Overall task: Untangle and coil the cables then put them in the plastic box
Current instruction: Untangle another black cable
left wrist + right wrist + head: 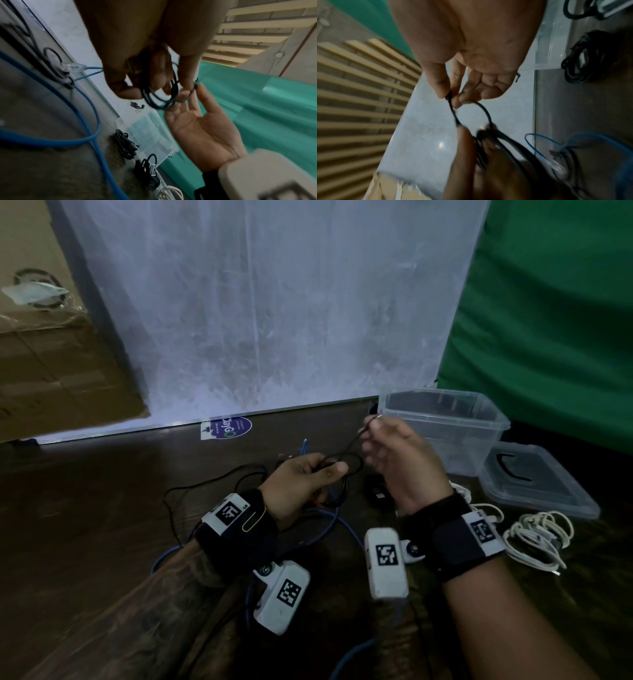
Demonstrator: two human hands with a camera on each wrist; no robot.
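Note:
A thin black cable [346, 460] is gathered in loops in my left hand [329, 470], whose fingers and thumb curl round them above the table. My right hand [368, 433] pinches the free length of that cable between thumb and fingertips, just up and right of the left hand. In the right wrist view the pinch [451, 98] is plain, with a cable loop [485, 113] running down to the left hand [488, 155]. The clear plastic box [479, 422] stands open at the right, behind my right hand. From the left wrist, the loops [154, 100] hang under the curled fingers.
The box lid [548, 494] lies right of the box. A white cable coil [537, 532] sits near the right wrist. A blue cable [329, 529] sprawls across the dark table under my arms. Coiled black bundles [125, 146] lie beside the box. A white panel stands behind.

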